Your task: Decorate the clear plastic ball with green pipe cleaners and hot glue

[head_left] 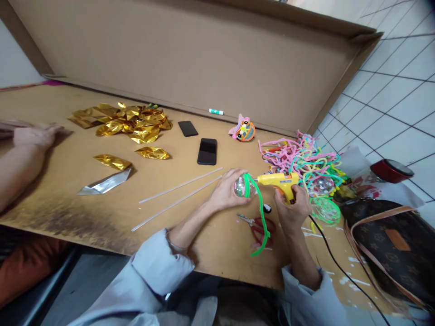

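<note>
My left grip (pixel 224 189) holds a clear ball (pixel 239 187), green strip (pixel 261 203) partly applied, near end loose; my right grip (pixel 294 207) holds the glue gun (pixel 279 180).

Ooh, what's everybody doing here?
The person's left hand holds a clear ball with a fuzzy green strip around it, one end dangling. The right hand grips a yellow glue gun, tip close to the ball. Red-handled scissors lie nearby. Someone else's arm rests over at the left.
</note>
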Demonstrator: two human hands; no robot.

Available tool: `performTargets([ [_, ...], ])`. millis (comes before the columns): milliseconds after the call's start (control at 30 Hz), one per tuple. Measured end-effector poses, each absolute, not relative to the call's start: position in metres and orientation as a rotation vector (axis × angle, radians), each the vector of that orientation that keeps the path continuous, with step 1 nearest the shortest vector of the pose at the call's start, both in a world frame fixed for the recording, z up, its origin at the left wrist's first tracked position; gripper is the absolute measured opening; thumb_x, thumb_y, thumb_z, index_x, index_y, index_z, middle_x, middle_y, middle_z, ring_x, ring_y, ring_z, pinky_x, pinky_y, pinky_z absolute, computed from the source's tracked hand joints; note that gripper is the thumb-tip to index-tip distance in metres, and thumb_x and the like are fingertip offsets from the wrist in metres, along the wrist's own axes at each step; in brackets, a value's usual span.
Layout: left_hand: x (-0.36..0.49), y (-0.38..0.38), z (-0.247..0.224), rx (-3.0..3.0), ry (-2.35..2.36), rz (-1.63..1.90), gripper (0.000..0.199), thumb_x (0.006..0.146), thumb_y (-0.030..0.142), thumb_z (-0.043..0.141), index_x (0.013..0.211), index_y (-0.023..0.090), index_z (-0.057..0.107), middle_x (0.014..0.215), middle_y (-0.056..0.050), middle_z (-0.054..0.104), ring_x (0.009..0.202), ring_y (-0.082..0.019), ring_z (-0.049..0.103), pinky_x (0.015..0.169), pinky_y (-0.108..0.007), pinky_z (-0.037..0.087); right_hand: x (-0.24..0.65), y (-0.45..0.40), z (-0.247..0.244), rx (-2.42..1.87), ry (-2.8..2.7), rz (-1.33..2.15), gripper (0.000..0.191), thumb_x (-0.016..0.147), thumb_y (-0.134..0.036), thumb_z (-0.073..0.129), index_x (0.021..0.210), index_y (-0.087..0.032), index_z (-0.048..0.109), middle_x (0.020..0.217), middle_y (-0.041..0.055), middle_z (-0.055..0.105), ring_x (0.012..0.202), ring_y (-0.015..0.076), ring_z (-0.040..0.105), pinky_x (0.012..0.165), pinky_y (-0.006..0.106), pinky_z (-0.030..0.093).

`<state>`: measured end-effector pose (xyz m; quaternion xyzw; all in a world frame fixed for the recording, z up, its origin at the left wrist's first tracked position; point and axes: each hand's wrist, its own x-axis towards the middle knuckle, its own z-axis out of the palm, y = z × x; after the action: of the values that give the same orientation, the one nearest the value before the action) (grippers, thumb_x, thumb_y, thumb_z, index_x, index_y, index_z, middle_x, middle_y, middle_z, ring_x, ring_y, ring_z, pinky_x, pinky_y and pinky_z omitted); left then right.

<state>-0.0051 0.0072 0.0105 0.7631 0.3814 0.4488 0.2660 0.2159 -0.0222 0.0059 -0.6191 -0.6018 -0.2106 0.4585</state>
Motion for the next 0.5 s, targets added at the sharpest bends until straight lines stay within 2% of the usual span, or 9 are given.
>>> performTargets([
  [500,-0.0051,0.0066,0.0120,2.054,1.021,1.217,0.072,0.060,0.027,0.083,0.127,0.022,0.057,0.130,-0.011,0.062,0.124,-0.030,0.057,0.110,-0.047,0.044,0.2171,-0.0230,0.0045,-1.540,-1.480,-0.498,0.025,0.085,-0.042,0.059,0.093,-0.020,0.057,0.082,0.0064,0.063,0.075,0.0212,0.060,0.068,0.034,0.049],
])
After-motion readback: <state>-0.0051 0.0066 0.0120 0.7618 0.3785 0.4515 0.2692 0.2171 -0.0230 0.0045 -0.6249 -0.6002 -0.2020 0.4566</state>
